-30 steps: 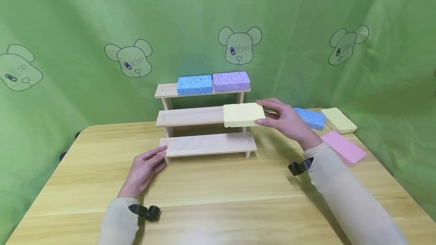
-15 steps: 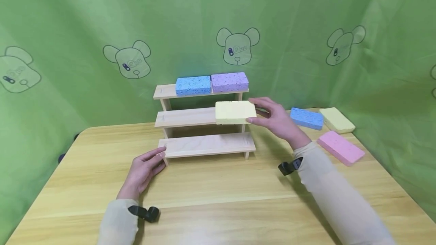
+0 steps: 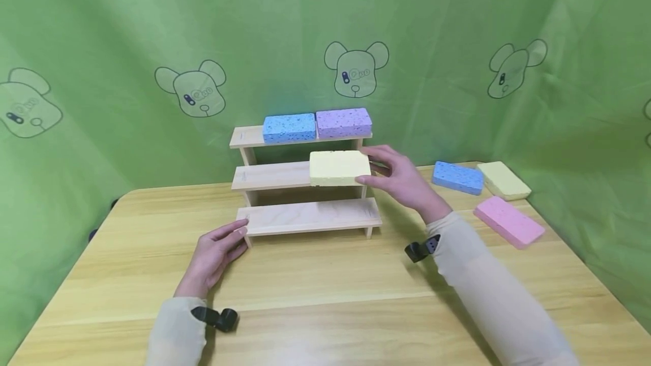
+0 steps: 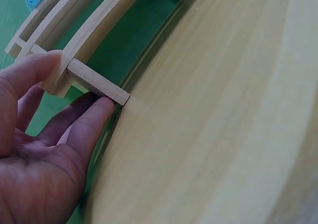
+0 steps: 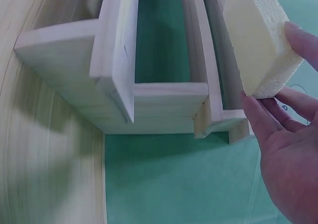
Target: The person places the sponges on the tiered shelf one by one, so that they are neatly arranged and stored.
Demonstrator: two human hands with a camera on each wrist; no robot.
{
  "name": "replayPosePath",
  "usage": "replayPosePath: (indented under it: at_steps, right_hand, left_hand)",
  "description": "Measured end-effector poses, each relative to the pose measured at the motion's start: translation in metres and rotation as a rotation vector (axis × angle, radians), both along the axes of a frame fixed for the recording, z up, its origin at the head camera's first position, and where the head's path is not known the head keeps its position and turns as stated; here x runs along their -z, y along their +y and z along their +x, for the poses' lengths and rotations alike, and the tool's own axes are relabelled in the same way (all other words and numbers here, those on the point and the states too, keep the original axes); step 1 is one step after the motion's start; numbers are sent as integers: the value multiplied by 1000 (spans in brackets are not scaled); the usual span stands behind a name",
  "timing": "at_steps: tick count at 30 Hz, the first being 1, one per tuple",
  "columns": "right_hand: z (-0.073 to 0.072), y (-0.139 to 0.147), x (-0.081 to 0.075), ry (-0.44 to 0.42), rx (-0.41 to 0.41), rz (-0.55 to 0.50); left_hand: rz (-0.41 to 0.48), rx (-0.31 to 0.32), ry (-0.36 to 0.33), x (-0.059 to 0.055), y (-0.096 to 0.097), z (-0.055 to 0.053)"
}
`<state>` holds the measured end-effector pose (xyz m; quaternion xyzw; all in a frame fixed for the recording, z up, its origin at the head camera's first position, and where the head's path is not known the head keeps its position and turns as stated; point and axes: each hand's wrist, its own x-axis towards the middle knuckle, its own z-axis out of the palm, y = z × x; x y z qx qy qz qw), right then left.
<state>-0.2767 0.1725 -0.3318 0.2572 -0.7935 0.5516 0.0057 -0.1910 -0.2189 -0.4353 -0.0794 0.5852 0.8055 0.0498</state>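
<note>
My right hand holds a yellow sponge by its right end, thumb in front and fingers behind. In the head view the sponge overlaps the right half of the middle step of a three-step wooden display stand. The right wrist view shows this sponge raised off the stand's steps. My left hand grips the left end of the lowest step; its thumb lies on the step's end and its fingers against the leg. On the top step sit a blue sponge and a purple sponge, side by side.
Right of the stand on the wooden table lie another blue sponge, a second yellow sponge and a pink sponge. A green curtain with bear-head drawings hangs close behind the stand and along the sides.
My right hand has carried the yellow sponge leftward along the middle step. The left hand stays at the stand's lower left corner.
</note>
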Motion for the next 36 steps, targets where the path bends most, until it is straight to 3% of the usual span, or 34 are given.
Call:
replayPosePath:
  at_steps: [14,28,36]
  right_hand:
    - [-2,-32,2,-36,-59,-71]
    - [-8,-54,7,17,-24,7]
    - [-13,-69,5,-33,-30,9]
  left_hand:
    - [-1,1,-4,1,0,0]
    - [22,-12,-14,0,1,0]
    - [11,3,-19,0,-2,-1]
